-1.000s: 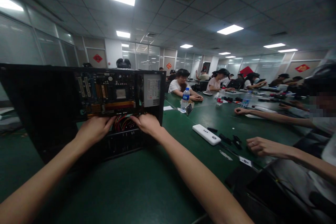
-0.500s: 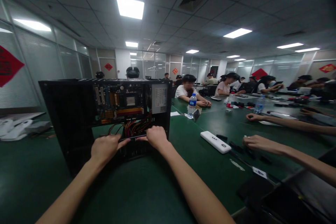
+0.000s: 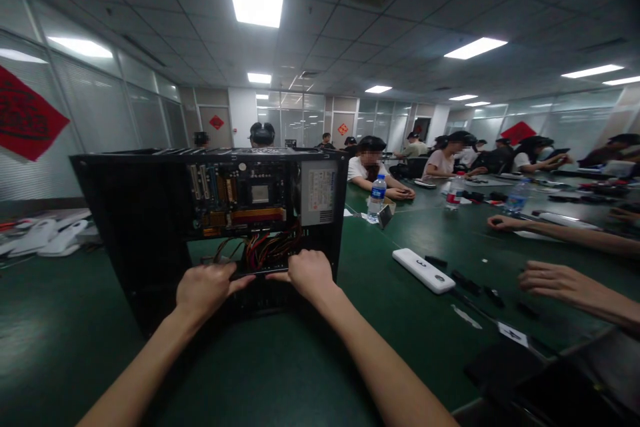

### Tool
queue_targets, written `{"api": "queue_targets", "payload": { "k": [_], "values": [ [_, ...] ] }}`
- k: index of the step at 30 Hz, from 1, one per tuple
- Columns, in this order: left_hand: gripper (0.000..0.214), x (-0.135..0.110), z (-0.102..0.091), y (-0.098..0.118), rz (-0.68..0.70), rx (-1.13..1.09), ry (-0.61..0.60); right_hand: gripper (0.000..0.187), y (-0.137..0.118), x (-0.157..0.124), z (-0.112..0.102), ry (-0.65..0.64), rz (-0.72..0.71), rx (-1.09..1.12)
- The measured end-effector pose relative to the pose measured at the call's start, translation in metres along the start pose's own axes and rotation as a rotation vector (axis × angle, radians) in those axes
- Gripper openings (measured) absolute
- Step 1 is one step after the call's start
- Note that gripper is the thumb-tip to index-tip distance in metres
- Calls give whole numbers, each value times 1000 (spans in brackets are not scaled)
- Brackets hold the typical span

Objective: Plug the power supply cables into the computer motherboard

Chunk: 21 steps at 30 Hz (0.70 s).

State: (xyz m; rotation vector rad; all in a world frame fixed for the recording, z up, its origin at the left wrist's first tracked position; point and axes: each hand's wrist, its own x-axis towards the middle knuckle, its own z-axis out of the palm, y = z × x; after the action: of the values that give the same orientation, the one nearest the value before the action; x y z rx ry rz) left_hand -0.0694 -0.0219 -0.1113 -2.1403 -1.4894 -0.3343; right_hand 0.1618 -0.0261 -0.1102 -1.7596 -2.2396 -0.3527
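Note:
An open black computer case (image 3: 135, 227) stands on the green table in front of me, its inside facing my way. Within it I see a motherboard (image 3: 240, 197), a labelled power supply (image 3: 319, 193) at upper right and a bundle of coloured cables (image 3: 263, 247) below the board. My left hand (image 3: 204, 290) is closed around a dark horizontal edge low in the case, its thumb pointing right. On that same edge, my right hand (image 3: 311, 275) is closed with its thumb pointing left. The two thumb tips lie close together; the fingers behind the edge are hidden.
Right of the case lie a white power bank-like device (image 3: 423, 270) and several small black parts. A water bottle (image 3: 377, 199) stands farther back. Another person's hand (image 3: 555, 283) reaches in from the right. White objects (image 3: 50, 237) lie at the left.
My view has shifted slightly, so the scene sits a little differently. Both hands keep their grip on the case. The neighbouring person's nearer hand has drawn back to the right.

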Motion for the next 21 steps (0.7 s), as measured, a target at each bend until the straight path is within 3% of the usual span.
{"api": "queue_targets", "payload": {
  "k": [3, 6, 8, 10, 11, 13, 15, 16, 18, 19, 21],
  "values": [
    [66, -12, -10, 4, -14, 10, -21, 73, -1, -15, 0, 36, -9, 18],
    [65, -18, -17, 10, 2, -8, 14, 63, 4, -27, 6, 171, -81, 91],
    [61, -23, -18, 14, 23, -30, 77, 53, 9, -34, 9, 333, -194, 192],
    [54, -31, -16, 17, 24, -57, 170, 42, 19, -40, 8, 601, -266, 347],
    [50, -35, -14, 19, 21, -76, 217, 37, 26, -41, 7, 768, -241, 437],
    [45, -44, -10, 21, 18, -116, 282, 31, 44, -37, 2, 1081, -56, 626],
    [43, -49, -6, 22, 28, -151, 304, 32, 66, -23, -1, 1233, 222, 855],
    [43, -50, -5, 22, 28, -162, 306, 36, 76, -12, 0, 1225, 348, 1000],
    [41, -50, -2, 23, 8, -173, 312, 46, 92, 10, 6, 1037, 513, 1288],
    [40, -48, 0, 23, -8, -172, 323, 50, 96, 20, 11, 912, 511, 1370],
    [38, -45, 4, 22, -34, -160, 356, 52, 97, 34, 25, 786, 443, 1411]
  ]
}}
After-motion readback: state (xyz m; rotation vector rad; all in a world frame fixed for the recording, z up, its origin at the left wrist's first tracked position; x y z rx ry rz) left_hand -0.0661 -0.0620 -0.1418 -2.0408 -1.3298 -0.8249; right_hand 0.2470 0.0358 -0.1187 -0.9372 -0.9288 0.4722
